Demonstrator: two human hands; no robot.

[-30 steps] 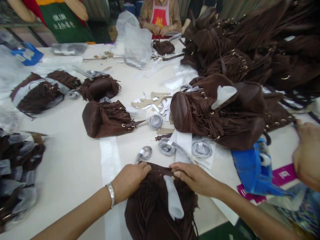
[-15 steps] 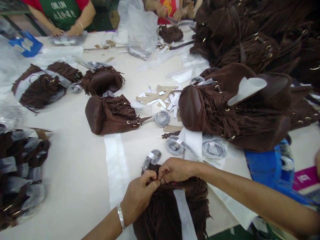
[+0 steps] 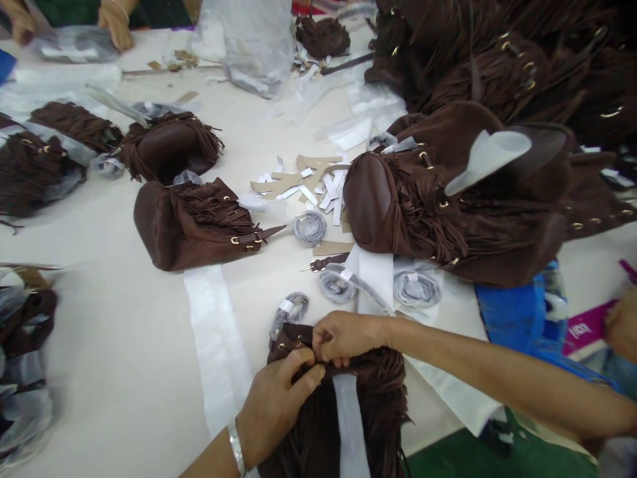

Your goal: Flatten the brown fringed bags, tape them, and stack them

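Observation:
A dark brown fringed suede bag (image 3: 371, 405) lies at the near edge of the table, with a white paper strip (image 3: 350, 418) running down its front. My left hand (image 3: 279, 405), with a silver bangle on the wrist, pinches the bag's top edge with closed fingers. My right hand (image 3: 343, 337) comes in from the right and pinches the same top edge, right against the left hand's fingertips. A small wrapped grey bundle (image 3: 288, 311) lies just beyond the bag's top.
More brown fringed bags lie about: one in the middle (image 3: 192, 226), a large heap at the right (image 3: 462, 192). Paper scraps (image 3: 303, 189), coiled wrapped straps (image 3: 308, 229), a blue bag (image 3: 517, 312) and a white strip (image 3: 213, 338) are on the table. Another person's hands (image 3: 115, 23) work at the far left.
A second ago my hands lay apart on the bag's top. They have come together and now pinch the top edge. The view has tilted down and shifted a little.

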